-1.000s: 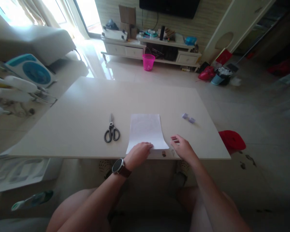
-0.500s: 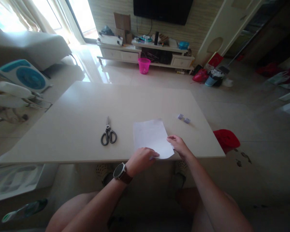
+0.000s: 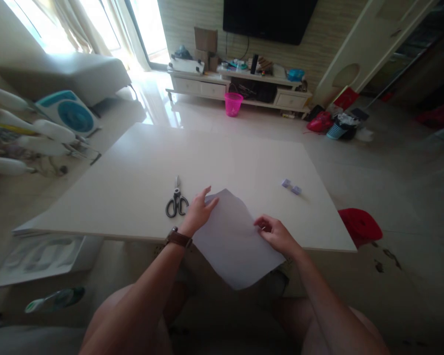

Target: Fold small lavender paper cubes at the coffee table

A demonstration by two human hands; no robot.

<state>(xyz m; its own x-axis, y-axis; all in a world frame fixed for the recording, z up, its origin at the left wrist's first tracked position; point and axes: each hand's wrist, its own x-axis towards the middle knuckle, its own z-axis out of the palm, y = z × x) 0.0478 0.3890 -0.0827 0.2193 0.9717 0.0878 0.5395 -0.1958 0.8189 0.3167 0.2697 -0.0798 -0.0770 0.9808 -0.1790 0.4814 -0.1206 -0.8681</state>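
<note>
A white sheet of paper (image 3: 234, 236) is lifted off the cream table (image 3: 214, 162) and hangs turned like a diamond over the near edge, towards my lap. My left hand (image 3: 199, 212), with a brown-strapped watch on the wrist, holds the sheet's upper left edge with fingers partly stretched. My right hand (image 3: 276, 232) pinches the sheet's right edge. Black-handled scissors (image 3: 176, 202) lie shut on the table just left of my left hand.
Two small pale purple pieces (image 3: 291, 186) lie at the table's right. A red stool (image 3: 359, 226) stands by the right corner. A pink bin (image 3: 233, 104) and a TV unit (image 3: 240, 84) are beyond; a white tray (image 3: 40, 256) sits low at left.
The sheet lay flat on the table with both hands at its near edge. It has been picked up, turned cornerwise and drawn over the table edge; my left hand moved up towards the scissors.
</note>
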